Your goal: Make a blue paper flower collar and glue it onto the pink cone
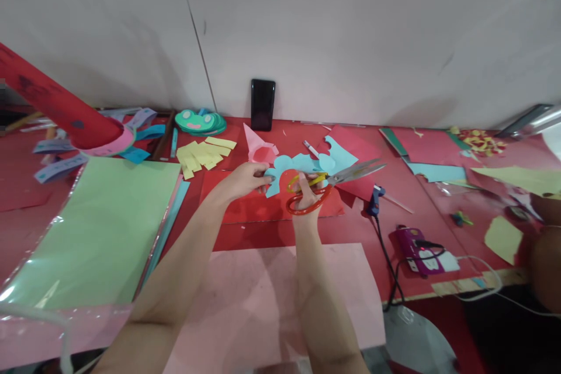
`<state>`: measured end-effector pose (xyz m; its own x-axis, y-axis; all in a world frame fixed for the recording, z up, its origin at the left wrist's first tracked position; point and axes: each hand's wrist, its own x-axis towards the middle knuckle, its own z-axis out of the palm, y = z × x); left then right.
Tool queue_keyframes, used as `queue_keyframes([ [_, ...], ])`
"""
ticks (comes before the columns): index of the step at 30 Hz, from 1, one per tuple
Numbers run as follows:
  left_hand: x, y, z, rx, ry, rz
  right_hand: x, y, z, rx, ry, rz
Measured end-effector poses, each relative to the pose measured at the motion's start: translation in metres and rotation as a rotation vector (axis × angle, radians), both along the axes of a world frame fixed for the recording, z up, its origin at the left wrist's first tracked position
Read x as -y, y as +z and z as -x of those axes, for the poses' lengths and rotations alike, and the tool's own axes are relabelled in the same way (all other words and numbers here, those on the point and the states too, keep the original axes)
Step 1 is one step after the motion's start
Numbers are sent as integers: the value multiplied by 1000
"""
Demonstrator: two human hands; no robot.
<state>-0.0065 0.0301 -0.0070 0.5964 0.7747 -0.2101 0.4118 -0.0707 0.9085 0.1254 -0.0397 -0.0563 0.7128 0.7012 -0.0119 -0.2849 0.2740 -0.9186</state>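
My left hand (250, 177) pinches the left end of a light blue paper cutout (283, 162) with a scalloped edge. In my right hand (308, 191) is a pair of scissors (332, 179) with yellow and orange handles. Their long blades point right and look slightly apart, beyond the blue paper. The right fingers are partly hidden behind the handles, and I cannot tell whether they also touch the paper. Beneath both hands lies a red sheet (245, 205). Just behind the left hand, a folded pink paper piece (256, 143) rests on the table.
A black phone (263, 105) leans on the wall. Yellow strips (204, 155) and green frog-face cutouts (199, 123) lie left. A red cone (56, 93) and wrapped green sheets (105, 228) are farther left. Rightward are a glue gun (374, 201), a purple power strip (418, 251) and cords.
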Motion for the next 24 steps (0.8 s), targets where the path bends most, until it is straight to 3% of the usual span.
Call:
queue_keyframes([
  [7,-2,8,5,-76,-26,-53,-2,-2,1,1,-27,-8],
  [12,-8,4,16,-36,66,-133,-4,-6,-1,25,-34,76],
  [17,-17,1,26,-11,244,-309,-6,-11,7,-3,182,123],
  [21,-20,6,33,-65,428,-528,2,-6,23,198,436,268],
  [24,-19,12,37,-21,527,-608,9,-1,34,316,551,243],
])
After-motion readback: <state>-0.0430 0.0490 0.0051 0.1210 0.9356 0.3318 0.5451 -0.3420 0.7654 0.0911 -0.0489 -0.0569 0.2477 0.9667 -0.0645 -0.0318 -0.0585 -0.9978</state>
